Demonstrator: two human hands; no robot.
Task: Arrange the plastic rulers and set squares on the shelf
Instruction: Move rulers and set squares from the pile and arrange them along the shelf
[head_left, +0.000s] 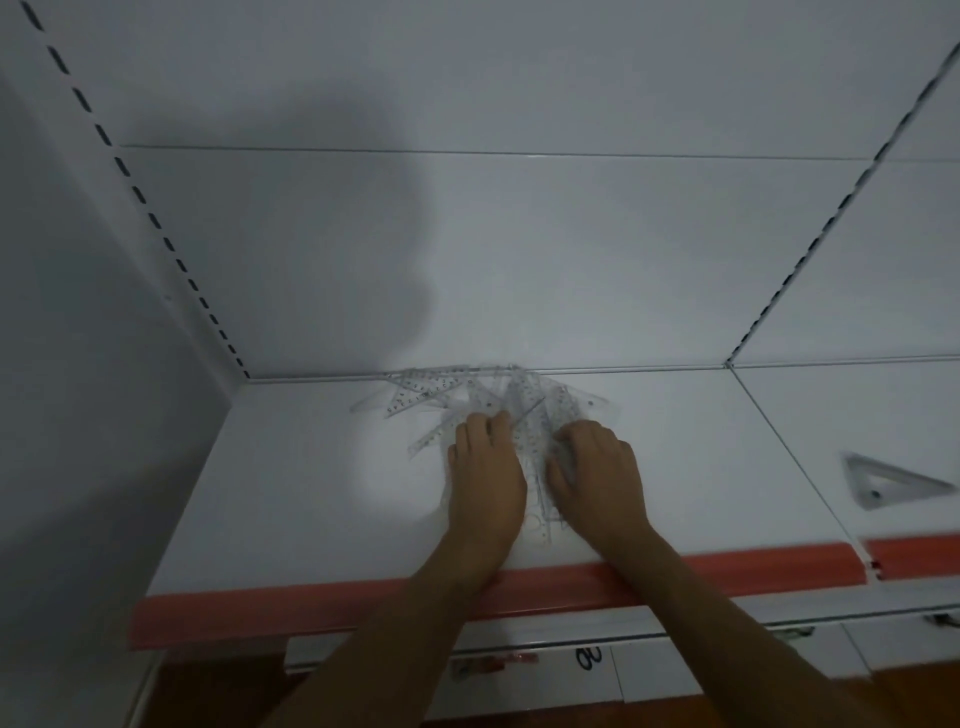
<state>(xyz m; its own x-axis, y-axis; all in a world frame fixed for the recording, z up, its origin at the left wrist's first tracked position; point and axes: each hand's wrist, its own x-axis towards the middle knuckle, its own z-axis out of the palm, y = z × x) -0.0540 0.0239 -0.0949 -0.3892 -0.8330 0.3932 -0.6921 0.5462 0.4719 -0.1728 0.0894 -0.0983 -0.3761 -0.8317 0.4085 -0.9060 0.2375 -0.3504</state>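
Clear plastic rulers and set squares (467, 400) lie in a loose, overlapping heap on the flat white shelf board (311, 467), fanned out from the hands toward the back edge where the board meets the white rear panel (519, 249). The pieces are thin and see-through, with fine dark scale marks along their straight edges; long narrow strips cross over triangular plates, and several pointed corners stick out to the left and right of the pile. How many pieces there are cannot be told, since they blur into one another.

The left hand (485, 483) rests palm down on the near left part of the heap, fingers stretched forward and pressing flat on the plastic, not closed round anything. The right hand (597, 478) lies just beside it on the near right part, its fingers curled down onto the pieces; whether they pinch one cannot be told. Both bare forearms reach in over the smooth red plastic strip (311, 603) that runs along the shelf's front edge.

Well apart to the right, on the neighbouring shelf board, lies a single clear triangular set square (893, 480) with a triangular cut-out in its middle. Slotted metal uprights (156, 223) with rows of dark slits rise at both sides of the rear panel.
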